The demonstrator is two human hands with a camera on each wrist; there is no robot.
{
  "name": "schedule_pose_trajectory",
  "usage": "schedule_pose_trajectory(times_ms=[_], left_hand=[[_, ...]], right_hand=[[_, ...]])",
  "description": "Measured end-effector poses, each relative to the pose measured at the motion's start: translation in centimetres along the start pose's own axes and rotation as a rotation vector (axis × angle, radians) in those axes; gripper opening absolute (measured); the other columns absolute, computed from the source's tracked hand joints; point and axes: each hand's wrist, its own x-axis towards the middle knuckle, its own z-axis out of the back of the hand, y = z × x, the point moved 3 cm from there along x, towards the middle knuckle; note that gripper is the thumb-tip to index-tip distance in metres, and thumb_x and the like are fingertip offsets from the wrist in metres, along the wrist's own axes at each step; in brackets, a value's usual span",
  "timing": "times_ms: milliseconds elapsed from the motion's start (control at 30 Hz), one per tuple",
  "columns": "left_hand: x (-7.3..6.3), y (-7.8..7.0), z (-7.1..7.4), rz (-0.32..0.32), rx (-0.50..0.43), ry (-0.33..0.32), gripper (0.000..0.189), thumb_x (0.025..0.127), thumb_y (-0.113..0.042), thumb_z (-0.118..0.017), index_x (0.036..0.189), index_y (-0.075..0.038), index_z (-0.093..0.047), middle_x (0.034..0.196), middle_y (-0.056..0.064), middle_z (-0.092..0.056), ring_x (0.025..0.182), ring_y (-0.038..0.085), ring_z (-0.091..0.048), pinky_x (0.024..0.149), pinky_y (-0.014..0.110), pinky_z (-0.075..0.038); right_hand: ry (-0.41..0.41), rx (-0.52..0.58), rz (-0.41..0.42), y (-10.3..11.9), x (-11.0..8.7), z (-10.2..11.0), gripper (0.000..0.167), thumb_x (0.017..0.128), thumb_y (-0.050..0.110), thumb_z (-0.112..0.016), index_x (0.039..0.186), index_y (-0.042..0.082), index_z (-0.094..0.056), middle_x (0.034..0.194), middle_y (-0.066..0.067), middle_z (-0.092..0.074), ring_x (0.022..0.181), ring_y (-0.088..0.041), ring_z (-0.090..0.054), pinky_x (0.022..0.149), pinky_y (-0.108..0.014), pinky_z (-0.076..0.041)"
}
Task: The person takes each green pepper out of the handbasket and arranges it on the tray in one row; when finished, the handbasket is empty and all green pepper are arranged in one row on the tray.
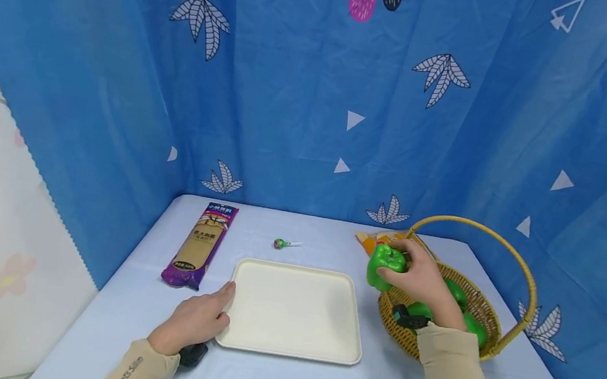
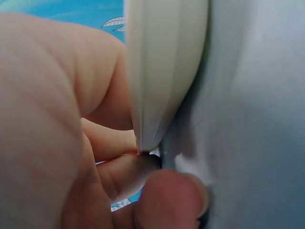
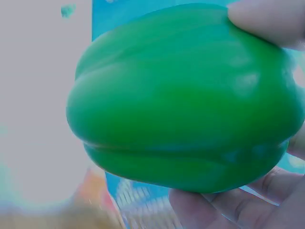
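Observation:
My right hand (image 1: 420, 276) grips a green bell pepper (image 1: 387, 266) above the left side of a wicker basket (image 1: 486, 300). The right wrist view shows the pepper (image 3: 181, 100) close up, with fingers (image 3: 238, 205) below it and a fingertip on its upper edge. More green vegetables (image 1: 475, 329) lie inside the basket, partly hidden by my arm. At the left edge of a cream rectangular tray (image 1: 291, 311), my left hand (image 1: 199, 316) holds the rim; in the left wrist view the thumb laps over the tray's wall (image 2: 164, 62) and curled fingers sit by its end.
A purple pasta packet (image 1: 200, 246) lies left of the tray, and a lollipop (image 1: 281, 243) lies behind it. An orange packet (image 1: 369, 242) is partly hidden behind the pepper. The basket's tall handle (image 1: 530, 287) arches up on the right. A blue curtain (image 1: 300, 119) hangs behind the table.

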Motion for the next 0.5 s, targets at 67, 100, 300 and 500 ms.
schedule_pose_trajectory(times_ms=[67,100,300,500], left_hand=[[0.0,0.0,0.0,-0.006,-0.001,0.002,0.068,0.094,-0.019,-0.058,0.157,-0.001,-0.039,0.162,0.012,-0.042,0.064,0.014,-0.046,0.058,0.034,-0.039],[0.0,0.0,0.0,-0.005,0.003,0.002,0.068,0.094,-0.019,-0.058,0.157,-0.001,-0.039,0.162,0.012,-0.042,0.065,0.014,-0.046,0.059,0.034,-0.04],[-0.2,-0.2,0.0,0.005,0.013,-0.003,0.068,0.094,-0.02,-0.059,0.157,-0.001,-0.041,0.161,0.012,-0.044,0.072,0.015,-0.052,0.064,0.036,-0.046],[0.0,-0.4,0.0,0.001,0.01,-0.002,0.069,0.093,-0.021,-0.061,0.156,-0.001,-0.041,0.16,0.013,-0.045,0.069,0.016,-0.051,0.061,0.036,-0.042]], right_hand=[[0.026,0.03,0.037,1.3,0.8,-2.0,0.066,0.086,0.035,-0.081,0.14,0.009,-0.055,0.129,-0.018,-0.059,0.107,-0.034,-0.061,0.081,-0.045,-0.057],[0.04,0.042,0.051,2.0,1.2,-3.1,0.065,0.085,0.035,-0.082,0.139,0.01,-0.057,0.13,-0.016,-0.059,0.107,-0.032,-0.061,0.081,-0.044,-0.057],[0.081,0.083,0.153,6.1,3.2,-10.9,0.056,0.079,0.033,-0.085,0.129,0.017,-0.064,0.124,-0.005,-0.062,0.102,-0.022,-0.059,0.083,-0.039,-0.055],[0.115,0.118,0.247,9.9,4.6,-16.9,0.062,0.082,0.037,-0.083,0.136,0.017,-0.06,0.128,-0.004,-0.059,0.106,-0.019,-0.06,0.089,-0.04,-0.055]])
